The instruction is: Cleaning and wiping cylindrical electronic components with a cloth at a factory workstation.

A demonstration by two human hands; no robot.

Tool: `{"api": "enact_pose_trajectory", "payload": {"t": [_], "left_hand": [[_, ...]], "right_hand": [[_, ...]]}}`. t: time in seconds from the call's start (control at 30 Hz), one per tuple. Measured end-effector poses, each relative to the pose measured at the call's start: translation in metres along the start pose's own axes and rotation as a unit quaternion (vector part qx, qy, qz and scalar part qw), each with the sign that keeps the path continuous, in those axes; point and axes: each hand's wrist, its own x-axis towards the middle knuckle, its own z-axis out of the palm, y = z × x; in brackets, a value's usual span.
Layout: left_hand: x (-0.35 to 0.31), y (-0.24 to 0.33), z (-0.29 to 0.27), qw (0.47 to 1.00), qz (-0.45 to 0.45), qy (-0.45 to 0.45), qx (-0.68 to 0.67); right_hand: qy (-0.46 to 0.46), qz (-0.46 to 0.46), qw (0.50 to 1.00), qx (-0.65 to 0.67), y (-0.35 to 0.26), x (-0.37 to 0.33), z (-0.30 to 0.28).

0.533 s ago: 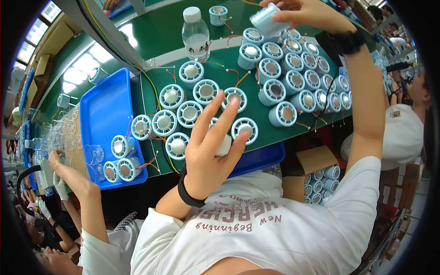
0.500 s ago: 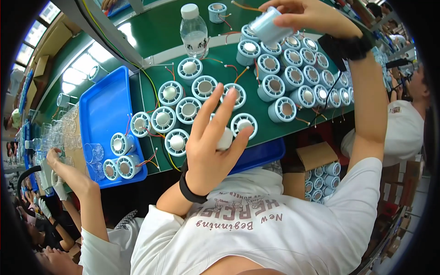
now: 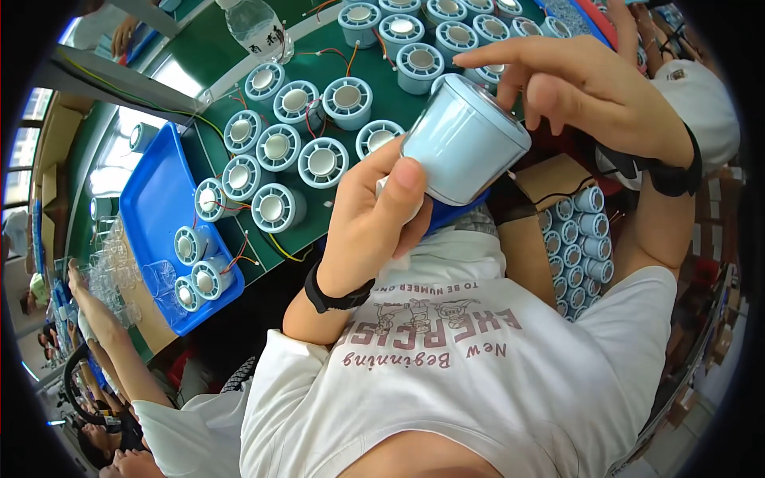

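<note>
Canister point(image 3: 466, 143) tilted, left hand point(image 3: 368, 209) gripping its left side, presumably to steady it; right hand point(image 3: 610, 103) loosely spread alongside, contact I can't tell from afar.

At one o'clock, the cylinder point(image 3: 464, 143) in my left hand point(image 3: 374, 209) looks like smooth, glossy plastic. At nine o'clock, the tray point(image 3: 155, 203) is shiny plastic; at three, the box point(image 3: 523, 251) is matt cardboard.

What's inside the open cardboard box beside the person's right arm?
The cardboard box holds many light-blue cylinders packed close together. Anything beneath them, including the box's floor, is covered, and the person's white shirt hides the near end.
</note>
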Motion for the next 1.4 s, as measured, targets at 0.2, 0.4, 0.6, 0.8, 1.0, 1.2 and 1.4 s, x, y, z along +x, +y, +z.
{"api": "enact_pose_trajectory", "payload": {"t": [0.2,0.4,0.6,0.8,1.0,1.2,1.4], "left_hand": [[0.001,0.001,0.012,0.982,-0.138,-0.098,-0.085],[0.003,-0.013,0.029,0.974,-0.182,-0.117,-0.071],[0.004,-0.031,0.032,0.991,-0.061,-0.089,0.078],[0.006,-0.042,0.039,0.991,-0.043,-0.088,0.095],[0.010,-0.048,0.049,0.986,-0.058,-0.112,0.109],[0.015,-0.052,0.055,0.979,-0.065,-0.142,0.135],[0.015,-0.049,0.048,0.984,-0.062,-0.113,0.121]], "right_hand": [[0.060,-0.288,0.940,-0.172,0.040,-0.013,0.026],[0.145,-0.105,0.982,-0.057,0.051,-0.067,0.046],[0.357,0.178,0.909,-0.120,0.161,-0.167,0.081],[0.428,0.397,0.810,-0.045,0.219,-0.259,0.173],[0.383,0.559,0.732,0.078,0.297,-0.337,0.262],[0.491,0.530,0.672,0.160,0.369,-0.334,0.318],[0.369,0.600,0.707,-0.059,0.331,-0.324,0.260]]}}
